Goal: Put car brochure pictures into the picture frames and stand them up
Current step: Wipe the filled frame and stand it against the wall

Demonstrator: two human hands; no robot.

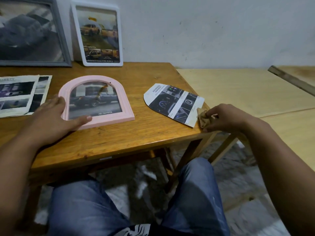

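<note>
A pink arched picture frame (95, 101) with a dark pickup-truck brochure picture behind its glass lies flat on the brown wooden surface (119, 142), just left of the middle of the view. The left hand (54, 116) rests on the frame's edge at 8 o'clock, fingers straight along the left rail and the thumb laid across the bottom rail; this grip is apart, pressing rather than curling round anything. At 3 o'clock from the frame, apart from it, lies an arch-cut brochure page of car dashboard photos (173, 103), flat and turned at an angle near the surface's right edge. The right hand (226, 118) sits at 4 o'clock from that page, its grip clamped on a small crumpled tan cloth (204, 118) that touches the page's lower right corner. At 11 o'clock, a white rectangular frame (98, 34) holding a yellow pickup-truck picture stands upright, leaning against the pale wall (204, 28). Just left of it a larger grey rectangular frame (32, 33) with a blurred grey picture also stands against the wall. At 9 o'clock a stack of loose brochure sheets (22, 94) lies flat. A pale plywood board (247, 89) adjoins the surface at 2 o'clock.
</note>
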